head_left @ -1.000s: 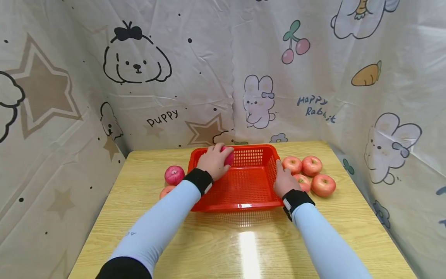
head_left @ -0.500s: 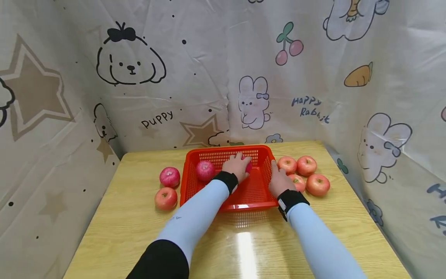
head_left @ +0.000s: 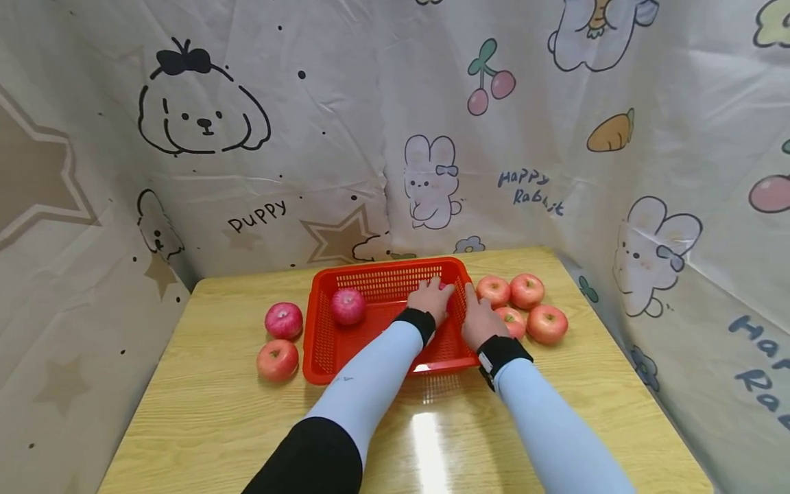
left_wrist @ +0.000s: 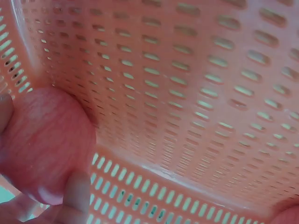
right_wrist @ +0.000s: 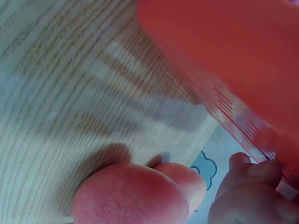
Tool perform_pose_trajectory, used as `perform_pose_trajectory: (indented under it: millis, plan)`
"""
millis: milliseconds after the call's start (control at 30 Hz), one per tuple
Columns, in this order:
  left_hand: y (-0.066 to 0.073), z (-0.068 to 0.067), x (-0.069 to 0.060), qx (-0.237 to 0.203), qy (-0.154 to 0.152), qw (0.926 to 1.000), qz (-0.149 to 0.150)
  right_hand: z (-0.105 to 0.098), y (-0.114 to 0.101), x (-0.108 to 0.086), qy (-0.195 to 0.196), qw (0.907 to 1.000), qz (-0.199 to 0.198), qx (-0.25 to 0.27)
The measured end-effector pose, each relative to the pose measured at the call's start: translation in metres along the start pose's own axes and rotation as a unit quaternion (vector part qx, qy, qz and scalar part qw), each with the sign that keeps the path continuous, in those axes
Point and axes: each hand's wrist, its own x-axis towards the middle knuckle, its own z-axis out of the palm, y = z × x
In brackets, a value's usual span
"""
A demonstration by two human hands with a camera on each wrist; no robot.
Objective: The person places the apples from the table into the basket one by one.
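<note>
In the head view, a red plastic basket (head_left: pixel 376 343) stands on the table. My left hand (head_left: pixel 430 302) is inside its right part, fingers curled round a pink-red apple (head_left: pixel 442 286) mostly hidden by the hand; the left wrist view shows that apple (left_wrist: pixel 46 140) between thumb and fingers, near a basket corner. Another dark pink apple (head_left: pixel 348 306) lies in the basket's left part. My right hand (head_left: pixel 483 322) grips the basket's right rim, and the right wrist view shows its fingers (right_wrist: pixel 254 186) bent at the basket's edge.
Right of the basket, close to my right hand, several light red apples (head_left: pixel 547 324) sit on the table (head_left: pixel 592 405). A dark pink apple (head_left: pixel 283 320) and a light red apple (head_left: pixel 277 360) are left of it. Printed cloth hangs behind and at both sides.
My left hand has carried its apple rightward across the basket, uncovering the other apple inside at the left. The right hand stays on the rim. The whole head view has shifted.
</note>
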Motion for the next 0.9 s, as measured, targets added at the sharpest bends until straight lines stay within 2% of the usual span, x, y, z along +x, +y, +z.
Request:
perform_pose_trajectory:
  millis: [233, 333, 400, 600, 767, 900]
  plan:
    - [-0.008, 0.001, -0.003, -0.012, -0.002, 0.9999, -0.006, 0.0, -0.003, 0.0, -0.004, 1.0, -0.004, -0.004]
    - [-0.016, -0.003, -0.007, -0.026, 0.008, 0.9996, -0.004, -0.002, -0.004, -0.002, -0.007, 1.0, -0.002, -0.004]
    - [-0.022, -0.011, -0.013, -0.034, 0.018, 0.9993, -0.001, -0.004, -0.004, -0.003, -0.009, 1.0, 0.002, -0.002]
    - [-0.047, -0.049, -0.048, -0.038, 0.036, 0.9984, 0.019, -0.007, -0.001, -0.003, -0.017, 0.9998, 0.004, 0.007]
    - [-0.088, -0.077, -0.087, -0.026, 0.051, 0.9983, 0.009, -0.006, 0.001, -0.003, -0.015, 0.9998, -0.003, 0.014]
    - [-0.128, -0.089, -0.116, -0.044, 0.065, 0.9968, -0.01, -0.004, 0.003, -0.002, -0.02, 0.9996, -0.002, 0.021]
